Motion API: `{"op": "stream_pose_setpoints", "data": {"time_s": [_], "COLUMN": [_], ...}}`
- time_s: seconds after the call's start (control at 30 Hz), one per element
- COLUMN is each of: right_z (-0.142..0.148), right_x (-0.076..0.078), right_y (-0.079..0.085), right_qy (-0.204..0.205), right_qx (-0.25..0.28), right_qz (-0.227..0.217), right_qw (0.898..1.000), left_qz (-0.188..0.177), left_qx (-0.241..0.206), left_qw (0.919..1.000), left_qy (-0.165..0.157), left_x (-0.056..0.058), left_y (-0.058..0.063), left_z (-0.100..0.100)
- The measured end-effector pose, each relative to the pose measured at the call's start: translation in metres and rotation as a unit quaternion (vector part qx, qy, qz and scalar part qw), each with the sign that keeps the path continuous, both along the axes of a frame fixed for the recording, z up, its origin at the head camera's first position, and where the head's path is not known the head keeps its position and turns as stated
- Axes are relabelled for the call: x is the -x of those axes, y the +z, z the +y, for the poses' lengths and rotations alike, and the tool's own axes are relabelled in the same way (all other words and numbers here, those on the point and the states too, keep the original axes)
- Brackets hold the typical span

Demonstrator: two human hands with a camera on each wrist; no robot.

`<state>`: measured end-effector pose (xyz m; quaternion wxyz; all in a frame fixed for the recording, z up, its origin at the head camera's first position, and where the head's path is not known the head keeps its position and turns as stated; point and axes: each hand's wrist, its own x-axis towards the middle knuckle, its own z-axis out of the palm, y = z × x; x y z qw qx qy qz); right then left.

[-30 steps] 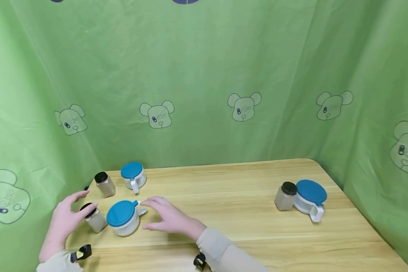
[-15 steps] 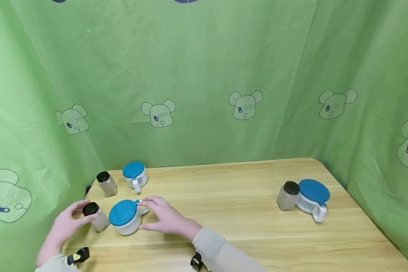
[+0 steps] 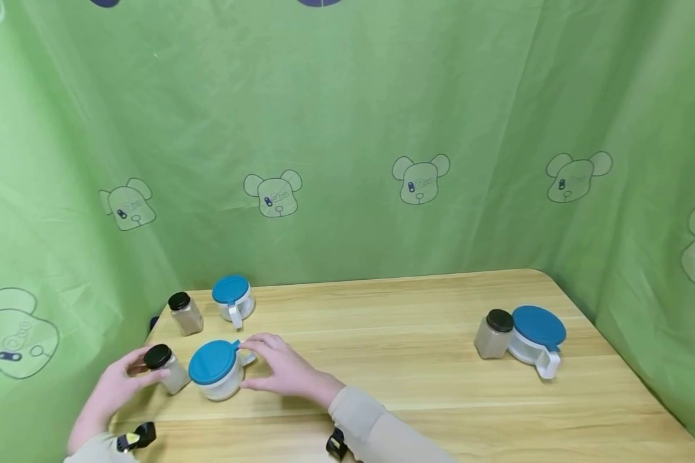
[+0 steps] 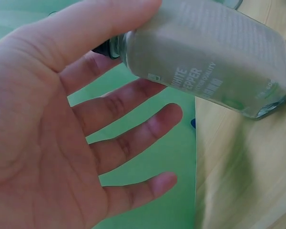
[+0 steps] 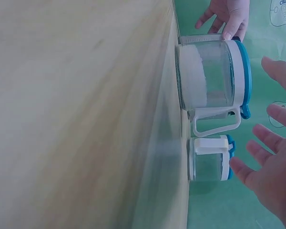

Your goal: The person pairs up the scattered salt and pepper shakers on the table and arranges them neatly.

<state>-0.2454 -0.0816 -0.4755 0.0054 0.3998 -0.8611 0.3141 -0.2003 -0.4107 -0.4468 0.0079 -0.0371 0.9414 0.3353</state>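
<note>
Left fingers (image 4: 133, 139): we pinch the pepper jar (image 4: 205, 57) near its black lid (image 3: 157, 355).
Right fingers (image 5: 268, 137): we hold them spread apart, just beside the blue-lidded pot (image 3: 215, 372).
Smaller pot (image 3: 230, 297): upright beyond our right fingers.
Second jar (image 3: 188, 318): upright beyond our left fingers.
Third jar (image 3: 492, 339) and wide pot (image 3: 538, 329): together, well right of our fingers.
</note>
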Motion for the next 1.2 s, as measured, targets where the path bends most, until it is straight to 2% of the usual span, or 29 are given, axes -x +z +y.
{"op": "stream_pose_setpoints", "data": {"time_s": [0.23, 0.53, 0.97, 1.2], "right_z": [-0.009, -0.019, -0.030, -0.032], "right_x": [0.001, 0.005, 0.009, 0.009], "right_y": [0.004, 0.003, -0.001, -0.002], "right_qy": [0.003, -0.008, -0.015, -0.012], "right_qx": [0.010, 0.001, -0.015, -0.015], "right_qz": [-0.004, -0.010, -0.018, -0.020], "right_qw": [1.000, 1.000, 1.000, 1.000], "left_qz": [-0.004, -0.006, 0.007, 0.008], "left_qx": [0.009, 0.044, 0.052, 0.030], "left_qw": [0.9999, 0.9979, 0.9976, 0.9991], "left_qy": [0.013, 0.047, 0.047, 0.027], "left_x": [0.003, 0.010, 0.011, 0.011], "left_y": [0.001, 0.005, 0.003, 0.002], "left_z": [0.000, 0.007, 0.012, 0.010]}}
